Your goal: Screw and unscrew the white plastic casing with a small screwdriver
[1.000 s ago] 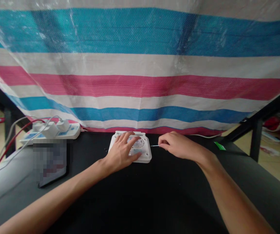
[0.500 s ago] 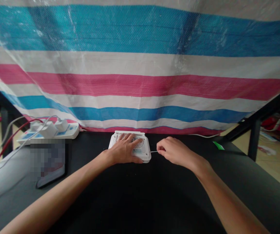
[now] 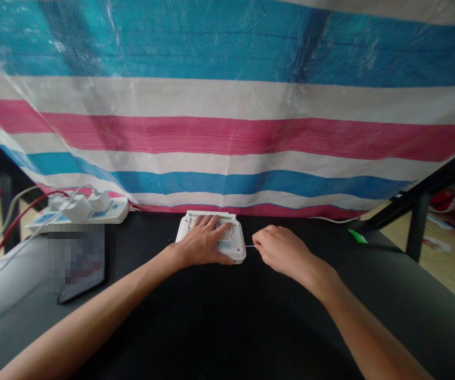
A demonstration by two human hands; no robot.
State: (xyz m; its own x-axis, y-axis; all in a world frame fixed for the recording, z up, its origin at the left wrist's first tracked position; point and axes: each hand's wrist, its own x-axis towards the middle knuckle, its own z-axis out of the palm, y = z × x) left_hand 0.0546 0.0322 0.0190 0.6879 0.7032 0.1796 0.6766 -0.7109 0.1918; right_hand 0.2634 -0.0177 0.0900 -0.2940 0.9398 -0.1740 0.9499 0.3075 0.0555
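A white router [image 3: 235,250] with a perforated face and a label lies flat at the back middle of the black table. My left hand [image 3: 203,241] rests on top of it, fingers spread and thumb near the front edge, hiding much of the face. Just to the router's right, my right hand [image 3: 277,245] is closed. From its fingers a thin, pale, rod-like thing [image 3: 250,246] reaches to the router's right side. Its other end is hidden in the hand, so its kind is unclear.
A white power strip [image 3: 118,211] with plugs and cables stands at the back left. In front of it lies a dark flat device [image 3: 87,285], partly blurred out. A green scrap [image 3: 357,236] lies at the right. Behind the table hangs a striped tarp [image 3: 227,137].
My right hand has moved slightly left, nearer the router, so less of the thin rod shows. My left hand stays spread on the router. The view has tilted slightly.
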